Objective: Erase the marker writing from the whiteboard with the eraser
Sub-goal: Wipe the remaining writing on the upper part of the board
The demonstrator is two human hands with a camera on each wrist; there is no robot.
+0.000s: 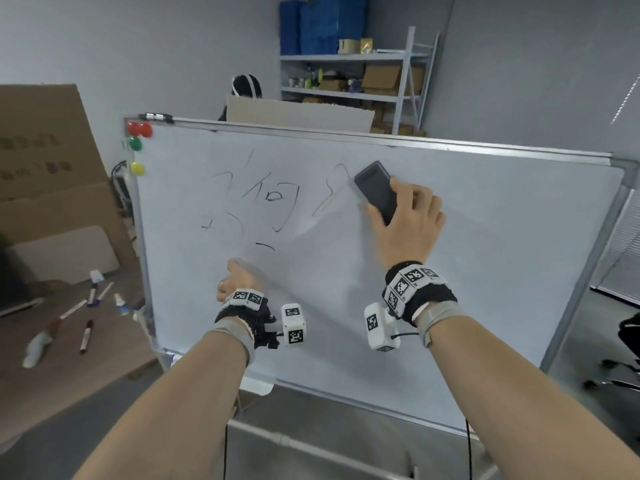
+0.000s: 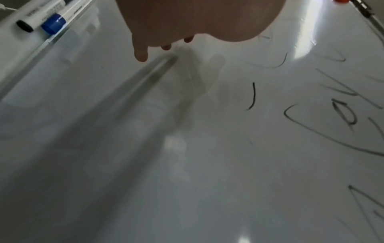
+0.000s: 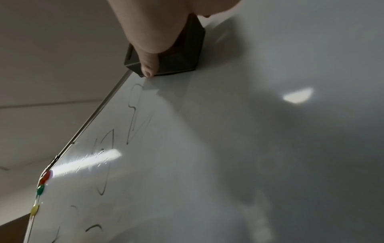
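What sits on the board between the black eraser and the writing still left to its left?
Nothing visible: bare whiteboard separates the black rectangular eraser, held by the right hand, from the black marker strokes.

The whiteboard (image 1: pixel 485 271) is glossy white with black marker writing (image 1: pixel 270 202). The eraser (image 1: pixel 375 190) is black. At upper left sit red magnets (image 1: pixel 139 129), a green magnet (image 1: pixel 135 143) and a yellow magnet (image 1: pixel 138 168). Wristbands (image 1: pixel 415 289) carry black-and-white square codes.
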